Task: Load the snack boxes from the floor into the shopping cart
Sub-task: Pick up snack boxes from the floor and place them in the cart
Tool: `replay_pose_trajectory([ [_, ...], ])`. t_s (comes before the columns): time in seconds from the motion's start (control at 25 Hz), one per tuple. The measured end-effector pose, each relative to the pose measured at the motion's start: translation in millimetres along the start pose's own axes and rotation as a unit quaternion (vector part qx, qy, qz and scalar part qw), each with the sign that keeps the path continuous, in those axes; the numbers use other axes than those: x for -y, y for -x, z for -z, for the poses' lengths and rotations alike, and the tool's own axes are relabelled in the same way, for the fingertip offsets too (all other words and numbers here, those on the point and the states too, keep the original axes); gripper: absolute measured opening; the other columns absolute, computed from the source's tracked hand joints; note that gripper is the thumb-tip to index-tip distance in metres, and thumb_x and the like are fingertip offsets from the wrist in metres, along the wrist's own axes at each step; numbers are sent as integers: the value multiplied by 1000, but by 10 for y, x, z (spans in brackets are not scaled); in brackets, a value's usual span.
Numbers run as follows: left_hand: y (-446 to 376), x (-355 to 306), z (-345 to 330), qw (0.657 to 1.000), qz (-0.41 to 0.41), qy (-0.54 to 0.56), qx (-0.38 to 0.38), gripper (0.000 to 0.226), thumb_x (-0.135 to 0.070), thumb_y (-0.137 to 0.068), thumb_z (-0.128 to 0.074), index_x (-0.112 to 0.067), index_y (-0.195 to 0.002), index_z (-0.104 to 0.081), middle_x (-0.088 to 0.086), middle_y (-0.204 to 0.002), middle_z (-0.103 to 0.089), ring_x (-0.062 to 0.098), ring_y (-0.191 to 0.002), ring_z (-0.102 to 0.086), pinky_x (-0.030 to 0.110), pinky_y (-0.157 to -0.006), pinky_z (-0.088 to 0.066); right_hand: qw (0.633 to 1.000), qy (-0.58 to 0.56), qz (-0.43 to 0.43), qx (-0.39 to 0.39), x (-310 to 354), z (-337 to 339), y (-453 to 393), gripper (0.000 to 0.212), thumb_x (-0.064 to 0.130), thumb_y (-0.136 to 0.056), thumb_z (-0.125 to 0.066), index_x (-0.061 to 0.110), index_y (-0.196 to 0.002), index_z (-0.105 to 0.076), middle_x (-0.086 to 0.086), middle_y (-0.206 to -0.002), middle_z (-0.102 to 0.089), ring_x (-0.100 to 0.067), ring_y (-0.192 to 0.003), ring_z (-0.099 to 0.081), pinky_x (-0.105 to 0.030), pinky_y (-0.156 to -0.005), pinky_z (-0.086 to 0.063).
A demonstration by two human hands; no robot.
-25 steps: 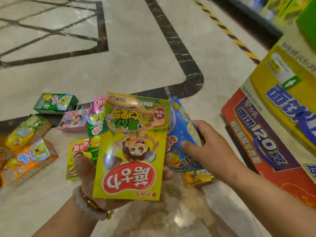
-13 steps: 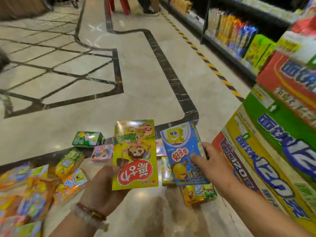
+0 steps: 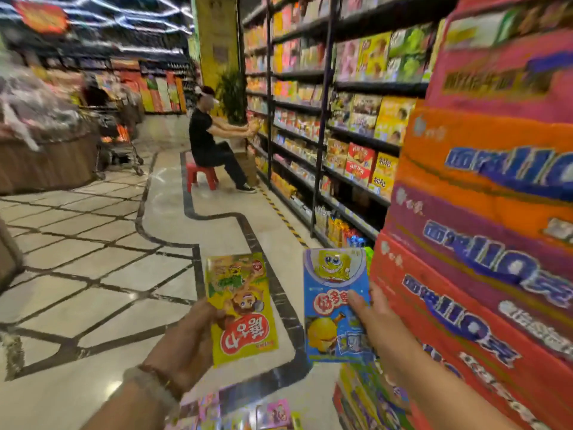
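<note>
1. A yellow box (image 3: 242, 308) is pinched in the left hand (image 3: 186, 342), thumb on its left edge, the other fingers hidden behind.
2. A blue box (image 3: 336, 305) is gripped in the right hand (image 3: 376, 324), thumb across its front, fingers behind its right edge.
3. Both are judged light, thin, stiff card, easily dented; an edge hold low down should suffice.
4. More boxes (image 3: 273, 412) are seen on the floor (image 3: 93, 290) below the fingers.
5. The cart cannot be identified.

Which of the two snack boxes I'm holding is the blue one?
The blue box in your right hand, with the yellow cartoon sponge on it; the box in your left hand is yellow.
</note>
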State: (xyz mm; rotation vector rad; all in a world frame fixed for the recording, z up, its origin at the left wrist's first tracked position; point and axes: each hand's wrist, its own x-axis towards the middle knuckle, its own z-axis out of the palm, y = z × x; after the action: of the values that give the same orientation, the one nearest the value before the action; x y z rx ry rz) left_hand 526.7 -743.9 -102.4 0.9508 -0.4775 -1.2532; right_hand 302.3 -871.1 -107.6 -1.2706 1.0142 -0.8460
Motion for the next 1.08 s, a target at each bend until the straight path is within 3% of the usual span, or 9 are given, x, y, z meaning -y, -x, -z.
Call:
replay_pose_trajectory([
  [0.04,148,-298,-216,1000,1,-4,21,13,-8,-81,-55,1,-88,-61,20,-69,-68,24,-47,-65,30,-38,-51,1000,1,23,-14,380,35,194,34,27,-94,-53,29,-127,-44,-6,-107,-68,-25,-87,-70,-43,-73,-59],
  [0.16,602,-973,-734,994,-26,-35,102,40,-21,-52,-82,-4,-80,-59,15,-60,-67,23,-46,-65,30,-39,-52,991,-54,78,-99,1218,153,894,31,22,-96,-51,18,-126,-45,-4,-89,-69,-17,-60,-69,-29,-52,-58],
  [0.24,853,-1233,-1003,987,-44,-49,145,16,-23,-76,-62,-9,-83,-61,9,-67,-71,20,-53,-68,30,-43,-55,972,-86,116,-185,1614,254,1457,18,21,-98,-48,18,-115,-49,2,-70,-67,-13,-49,-63,-18,-36,-48],
  [0.36,1255,-1366,-1462,966,-52,-75,243,28,-28,-80,-50,-14,-80,-74,8,-77,-74,19,-60,-70,33,-48,-57,947,-99,165,-257,1970,464,2309,9,20,-98,-46,18,-95,-54,8,-50,-64,-5,-39,-60,-16,-32,-43],
  [0.48,1826,-1315,-2002,932,-33,-111,342,25,-30,-82,-57,-9,-95,-63,12,-78,-71,21,-56,-69,32,-46,-55,920,-70,183,-338,2096,780,3247,13,27,-98,-46,22,-88,-51,-1,-71,-62,-8,-50,-63,-17,-39,-47],
  [0.68,2877,-765,-2971,872,-14,-143,469,73,-48,-41,-88,-9,-97,-59,18,-88,-61,20,-57,-68,35,-50,-57,865,-35,198,-460,2129,1423,5072,14,40,-95,-49,26,-96,-52,-5,-97,-65,-19,-75,-67,-30,-57,-52],
  [0.8,3609,-254,-3529,847,36,-98,521,39,-42,-66,-67,-17,-95,-66,8,-85,-68,16,-57,-68,28,-48,-56,823,-9,183,-537,2051,1710,6263,17,40,-95,-49,24,-98,-50,-7,-98,-68,-24,-81,-68,-36,-69,-55],
  [0.92,4466,391,-4135,814,93,-108,563,48,-47,-64,-71,-22,-104,-61,8,-99,-62,14,-60,-68,28,-52,-55,768,4,172,-617,1894,1973,7574,17,38,-95,-49,21,-97,-50,-7,-89,-69,-24,-74,-69,-38,-69,-56],
  [1.08,5710,1288,-4743,762,145,-101,623,36,-48,-70,-61,-24,-97,-62,4,-91,-69,14,-66,-68,29,-60,-56,680,10,158,-716,1634,2178,9121,13,37,-94,-49,25,-95,-52,-7,-89,-70,-25,-69,-69,-44,-70,-57],
])
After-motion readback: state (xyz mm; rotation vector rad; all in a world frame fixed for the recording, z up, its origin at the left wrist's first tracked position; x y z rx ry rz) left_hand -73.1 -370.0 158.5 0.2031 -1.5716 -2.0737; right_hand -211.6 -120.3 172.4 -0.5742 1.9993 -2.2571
